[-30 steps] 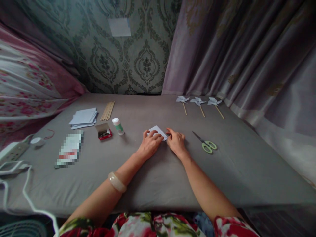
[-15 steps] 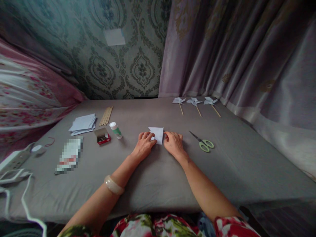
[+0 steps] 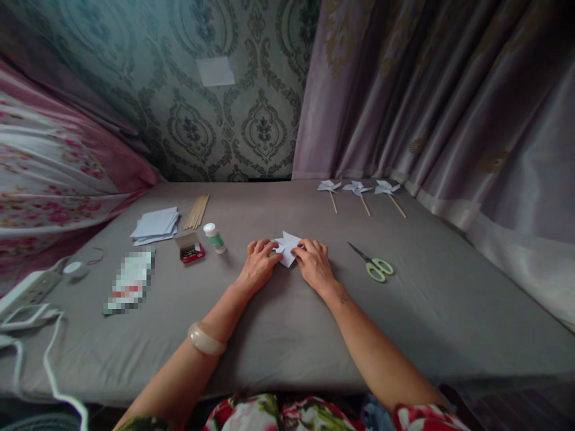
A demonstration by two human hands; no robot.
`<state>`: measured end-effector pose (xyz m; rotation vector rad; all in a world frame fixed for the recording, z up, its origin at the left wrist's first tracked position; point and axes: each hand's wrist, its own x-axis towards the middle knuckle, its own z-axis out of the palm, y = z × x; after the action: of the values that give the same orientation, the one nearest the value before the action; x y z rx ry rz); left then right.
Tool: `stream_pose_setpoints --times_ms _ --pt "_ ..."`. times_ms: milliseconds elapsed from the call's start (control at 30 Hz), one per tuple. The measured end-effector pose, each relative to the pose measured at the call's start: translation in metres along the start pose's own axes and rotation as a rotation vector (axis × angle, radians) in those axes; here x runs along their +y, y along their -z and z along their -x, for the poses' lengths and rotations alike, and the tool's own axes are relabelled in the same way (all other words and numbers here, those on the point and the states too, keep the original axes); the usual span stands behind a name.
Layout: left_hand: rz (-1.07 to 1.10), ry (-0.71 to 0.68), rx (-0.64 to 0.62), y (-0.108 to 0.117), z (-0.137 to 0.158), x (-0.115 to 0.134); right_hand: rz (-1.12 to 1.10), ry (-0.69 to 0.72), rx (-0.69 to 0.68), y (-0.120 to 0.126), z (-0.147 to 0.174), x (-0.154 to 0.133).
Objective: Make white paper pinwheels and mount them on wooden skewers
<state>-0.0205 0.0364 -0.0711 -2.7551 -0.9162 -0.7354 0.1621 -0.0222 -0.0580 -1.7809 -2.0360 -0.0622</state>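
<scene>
A small white paper point(image 3: 288, 243) with pointed, partly folded corners lies on the grey cloth between my hands. My left hand point(image 3: 259, 263) is closed on its left side, thumb and fingers bent over the paper. On the opposite side my right hand point(image 3: 315, 263) pinches the right edge between thumb and forefinger. Fingertips cover parts of the paper's edges. To the right of that hand, scissors point(image 3: 374, 266) with green handles lie slightly apart at the blades. A white-capped glue bottle point(image 3: 215, 238) stands left of my left hand.
Three paper pinwheels point(image 3: 358, 189) on sticks lie at the back right. Farther left are wooden sticks point(image 3: 196, 212), a stack of white paper point(image 3: 155, 224), an opened red box point(image 3: 191, 250) of small pieces, a blurred packet point(image 3: 130, 281) and a power strip point(image 3: 31, 293) with white cable.
The paper has turned so that a corner points up and away from me. My right hand has moved from beside the paper onto its right edge. The view has shifted slightly.
</scene>
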Motion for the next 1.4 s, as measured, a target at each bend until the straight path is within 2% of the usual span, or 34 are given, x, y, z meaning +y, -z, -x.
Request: stream_pose_setpoints --times_ms 367,600,1000,1400 --pt "0.113 0.04 -0.072 0.011 0.004 0.012 0.012 0.024 -0.085 0.0 0.002 -0.008" --pt "0.12 0.076 -0.098 0.011 0.006 0.014 0.02 0.019 -0.082 -0.001 0.004 -0.014" --pt "0.123 0.111 -0.105 0.016 0.009 0.016 0.016 0.047 -0.103 -0.001 0.01 -0.025" --pt "0.142 0.072 -0.088 0.009 0.008 0.013 -0.08 -0.015 -0.151 -0.002 0.009 -0.022"
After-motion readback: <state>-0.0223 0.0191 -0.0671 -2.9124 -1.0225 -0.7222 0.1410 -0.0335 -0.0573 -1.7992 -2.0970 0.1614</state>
